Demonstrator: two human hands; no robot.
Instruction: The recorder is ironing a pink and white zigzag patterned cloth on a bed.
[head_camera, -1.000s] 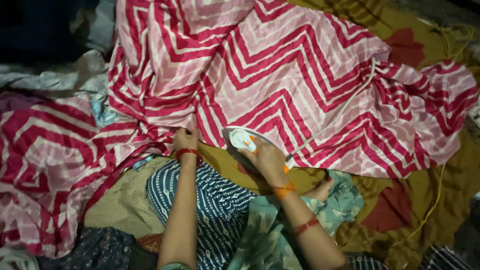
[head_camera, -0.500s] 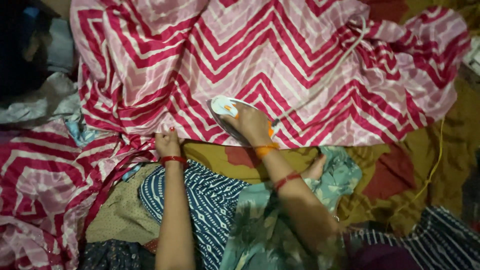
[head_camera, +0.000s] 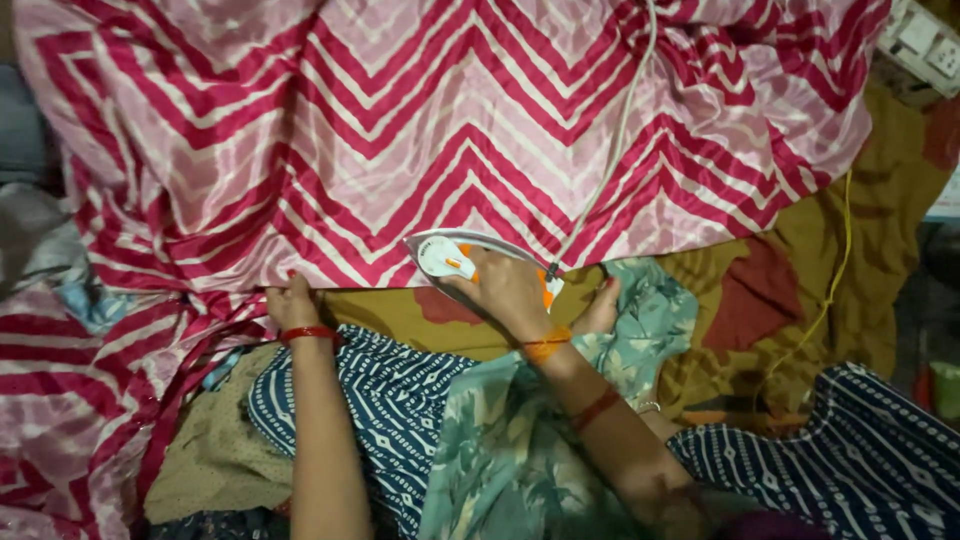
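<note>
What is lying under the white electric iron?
The white electric iron rests on the pink zigzag-striped cloth at its near edge, gripped by the right hand. An olive sheet shows beside that edge; whatever lies beneath the cloth is covered.

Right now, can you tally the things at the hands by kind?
Irons: 1, white and orange iron under the right hand
Zigzag cloths: 1, pink chevron cloth touched by the left hand
Cords: 2, white cord, yellow cord
Total: 4
</note>
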